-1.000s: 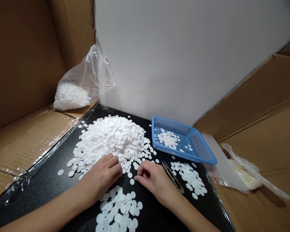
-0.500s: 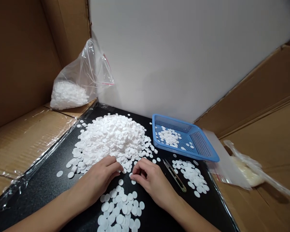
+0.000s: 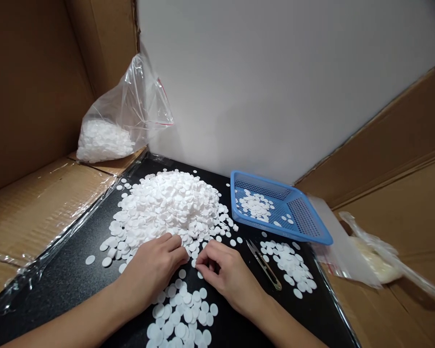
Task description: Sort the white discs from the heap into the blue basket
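A big heap of small white discs (image 3: 168, 205) lies on a black table (image 3: 68, 275). My left hand (image 3: 154, 266) rests palm down at the heap's near edge, fingers curled and touching discs. My right hand (image 3: 226, 273) sits beside it, fingertips pinched together over a loose disc by the heap's edge; whether it holds one is hidden. Between my forearms lies a smaller patch of discs (image 3: 183, 314). A pair of thread snips (image 3: 264, 265) lies just right of my right hand, with another disc group (image 3: 288, 263) beyond it.
A blue mesh basket (image 3: 304, 222) with a few discs stands at the back right. A clear bag of discs (image 3: 107, 137) leans on cardboard at the left. Another plastic bag (image 3: 369, 256) lies on cardboard at the right. A white wall rises behind.
Both hands have edged closer to each other and toward the heap's near edge. My right hand's fingertips have closed into a tighter pinch.
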The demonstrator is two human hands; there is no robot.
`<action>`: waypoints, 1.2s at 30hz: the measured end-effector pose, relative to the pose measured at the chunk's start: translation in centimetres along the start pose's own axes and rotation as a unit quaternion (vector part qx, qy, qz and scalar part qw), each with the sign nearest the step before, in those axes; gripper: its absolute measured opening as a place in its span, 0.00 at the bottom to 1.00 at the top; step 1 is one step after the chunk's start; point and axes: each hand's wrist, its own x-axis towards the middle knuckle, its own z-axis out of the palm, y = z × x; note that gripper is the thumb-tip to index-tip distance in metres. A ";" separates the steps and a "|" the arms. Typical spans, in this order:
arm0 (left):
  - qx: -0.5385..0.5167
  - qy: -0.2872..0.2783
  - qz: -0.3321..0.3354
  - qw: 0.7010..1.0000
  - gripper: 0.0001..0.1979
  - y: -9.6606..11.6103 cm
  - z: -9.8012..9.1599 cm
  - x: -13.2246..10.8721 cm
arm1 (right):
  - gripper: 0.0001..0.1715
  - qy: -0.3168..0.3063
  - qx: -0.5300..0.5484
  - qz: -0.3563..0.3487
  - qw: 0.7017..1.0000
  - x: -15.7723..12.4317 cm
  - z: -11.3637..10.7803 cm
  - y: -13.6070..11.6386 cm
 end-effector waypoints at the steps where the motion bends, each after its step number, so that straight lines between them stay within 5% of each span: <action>1: -0.004 -0.001 -0.003 1.000 0.10 0.0 -0.1 -0.1 | 0.12 -0.004 -0.002 -0.001 1.000 0.0 0.0 0.0; 10: -0.060 -0.008 -0.041 0.997 0.12 -0.3 0.2 -0.6 | 0.07 -0.001 -0.005 0.006 1.000 -0.1 0.2 0.3; 16: -0.148 0.035 -0.091 0.984 0.10 -0.4 0.1 -0.9 | 0.08 0.013 0.007 0.003 1.000 0.0 0.0 0.2; 22: -0.233 -0.070 -0.120 0.962 0.09 -0.2 -1.5 -1.0 | 0.08 0.021 0.076 0.082 0.994 0.2 -0.3 0.4; 36: -0.136 -0.088 -0.029 0.986 0.11 -0.3 0.2 -1.6 | 0.09 -0.072 0.041 0.098 0.992 -0.1 -1.1 -0.9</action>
